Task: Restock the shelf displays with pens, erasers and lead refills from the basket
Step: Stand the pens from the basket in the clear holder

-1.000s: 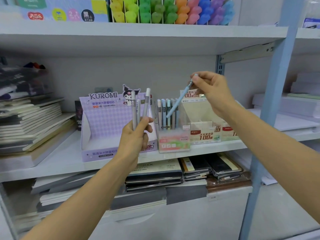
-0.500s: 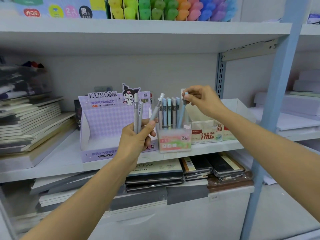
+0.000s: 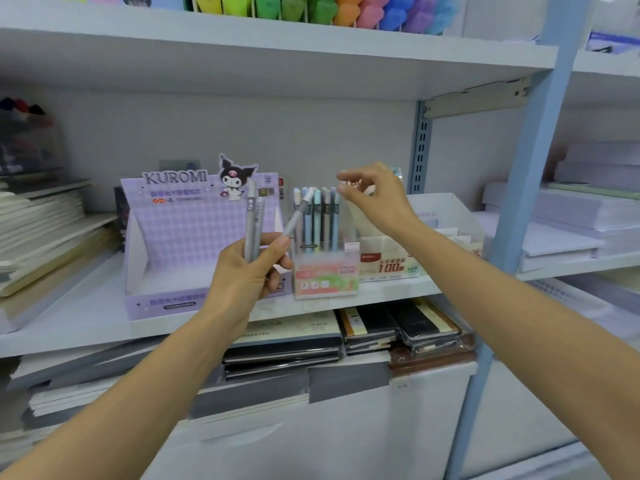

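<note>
"Verifying position one: what does the left hand (image 3: 247,275) hold?" the checker asks.

"It grips three grey pens (image 3: 251,221) low on their barrels, in front of the shelf (image 3: 86,323). Two stand upright. The third tilts right, and its upper end overlaps the pen holder (image 3: 325,275) in view," the operator answers.

"And the right hand (image 3: 379,202)?"

"Empty. Its fingers (image 3: 353,175) hang loosely curled just above the tops of the pastel pens (image 3: 317,220). Motion blur hides whether they touch. Those pens stand upright in the holder."

"Holder location?"

"On the shelf, between the purple Kuromi display box (image 3: 194,237) and a white carton (image 3: 391,265) marked 100. Stacked notebooks (image 3: 284,344) lie on the level below."
</note>
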Tool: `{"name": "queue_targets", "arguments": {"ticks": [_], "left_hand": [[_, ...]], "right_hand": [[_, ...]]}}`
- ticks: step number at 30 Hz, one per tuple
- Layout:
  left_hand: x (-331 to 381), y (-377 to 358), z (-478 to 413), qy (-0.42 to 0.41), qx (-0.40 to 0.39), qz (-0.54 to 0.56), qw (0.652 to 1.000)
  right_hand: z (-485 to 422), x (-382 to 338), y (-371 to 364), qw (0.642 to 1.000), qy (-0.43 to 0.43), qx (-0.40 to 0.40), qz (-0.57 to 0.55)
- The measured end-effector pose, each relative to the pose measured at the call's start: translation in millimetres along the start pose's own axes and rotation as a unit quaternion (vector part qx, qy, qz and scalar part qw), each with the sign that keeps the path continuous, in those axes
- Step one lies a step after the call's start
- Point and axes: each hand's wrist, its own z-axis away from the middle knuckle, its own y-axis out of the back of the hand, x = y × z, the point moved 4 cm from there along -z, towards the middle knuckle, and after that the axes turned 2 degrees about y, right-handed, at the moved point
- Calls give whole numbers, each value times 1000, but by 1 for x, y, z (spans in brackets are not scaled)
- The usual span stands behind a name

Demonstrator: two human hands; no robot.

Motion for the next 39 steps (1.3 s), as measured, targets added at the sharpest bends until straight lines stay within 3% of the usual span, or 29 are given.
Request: {"name": "queue_targets", "arguments": {"ticks": [2,4,6,10,15,20,25,29,39], "left_hand": [[-2,-2,0,-1,-5,-1,1000],[-2,-7,1,0,-15,3,1000],[-2,-12,2,1,-22,5,1000],[0,-14,0,1,-28,-6,1000],[2,-8,-3,-6,-27,-16,999],[4,-2,-5,6,-5,-9,1000],[3,2,-7,26,6,12,1000],[5,4,-5,9,-14,-15,1000],[5,2,0,-13,-51,-54,997]], "right_hand": [[6,-8,-1,990,1,-43,-137],[13,-16,-9,958,-7,-121,-261],[17,-24,-16,940,-4,-174,-295],[17,-30,-20,927,11,-177,-329],[8,-27,-16,934,4,-143,-327],[-11,-19,5,949,-12,-35,-314],[-9,-15,-3,970,4,-51,-240],[-12,-14,9,969,21,4,-248],[-1,-22,-26,991,62,-100,-67]]}}
